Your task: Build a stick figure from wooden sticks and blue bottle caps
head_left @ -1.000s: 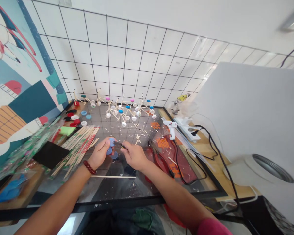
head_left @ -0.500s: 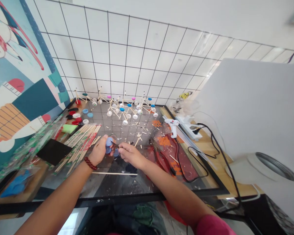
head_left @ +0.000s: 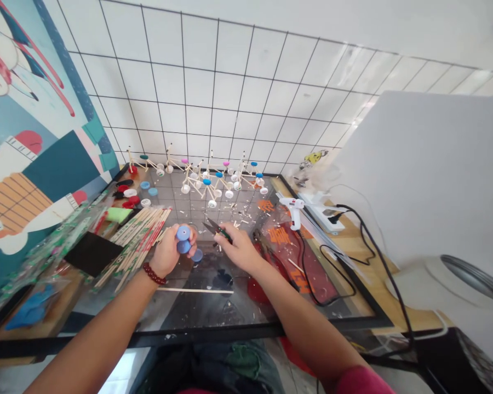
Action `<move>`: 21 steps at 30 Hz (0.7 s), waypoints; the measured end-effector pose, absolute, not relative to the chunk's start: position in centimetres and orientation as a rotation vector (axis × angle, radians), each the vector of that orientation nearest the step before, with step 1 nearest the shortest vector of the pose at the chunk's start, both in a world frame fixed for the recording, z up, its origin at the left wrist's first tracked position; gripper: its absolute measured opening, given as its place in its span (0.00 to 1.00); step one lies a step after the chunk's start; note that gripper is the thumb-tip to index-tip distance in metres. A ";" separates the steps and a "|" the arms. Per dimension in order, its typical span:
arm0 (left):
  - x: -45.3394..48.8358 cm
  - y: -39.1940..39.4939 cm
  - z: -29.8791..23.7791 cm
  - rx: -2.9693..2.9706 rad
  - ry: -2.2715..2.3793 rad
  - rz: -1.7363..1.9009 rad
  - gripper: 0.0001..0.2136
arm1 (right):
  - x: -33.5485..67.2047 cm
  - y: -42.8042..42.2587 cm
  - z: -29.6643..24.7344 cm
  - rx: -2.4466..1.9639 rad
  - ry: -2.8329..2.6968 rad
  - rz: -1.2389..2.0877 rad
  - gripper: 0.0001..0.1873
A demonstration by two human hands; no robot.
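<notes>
Two round blue plastic bottle caps (head_left: 183, 238) are grasped in the left hand (head_left: 170, 253), one above the other, pinched between the thumb and curled fingers. A third blue plastic cap (head_left: 197, 255) is seen just beside that hand, apparently resting on the glass tabletop (head_left: 197, 312), though contact with the fingers is hard to judge from this view. A pair of small black-bladed snips with green grips (head_left: 221, 232) is clenched in the right hand (head_left: 240, 249), its blades directed leftward, near the caps but apart from them. A red beaded bracelet (head_left: 153, 273) is worn on the left wrist. A long thin wooden stick (head_left: 195, 290) is laid on the glass below the hands, while bundled wooden sticks in printed wrappers (head_left: 135, 246) lie to the left, beside a black square pad (head_left: 92, 257). Assembled models of white and coloured caps joined by sticks (head_left: 213, 183) are stood beyond the hands, and a white hot-glue gun (head_left: 294, 210) is placed to the right.
</notes>
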State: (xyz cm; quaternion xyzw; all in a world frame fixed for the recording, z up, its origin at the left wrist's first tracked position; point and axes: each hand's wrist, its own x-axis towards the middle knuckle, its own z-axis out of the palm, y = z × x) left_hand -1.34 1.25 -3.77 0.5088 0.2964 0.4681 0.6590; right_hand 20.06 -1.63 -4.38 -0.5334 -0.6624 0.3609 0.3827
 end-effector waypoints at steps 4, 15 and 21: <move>-1.5 1.5 -3.7 1.113 0.714 1.127 0.20 | 20.3 -1.8 -4.2 -1.702 -1.908 0.443 0.18; -1.3 1.2 -4.4 1.066 0.764 1.134 0.19 | 18.6 -3.1 -3.8 -1.588 -2.184 0.431 0.22; -1.9 2.1 -4.0 0.906 0.682 1.300 0.19 | 20.1 -2.6 -2.2 -1.768 -2.330 0.311 0.20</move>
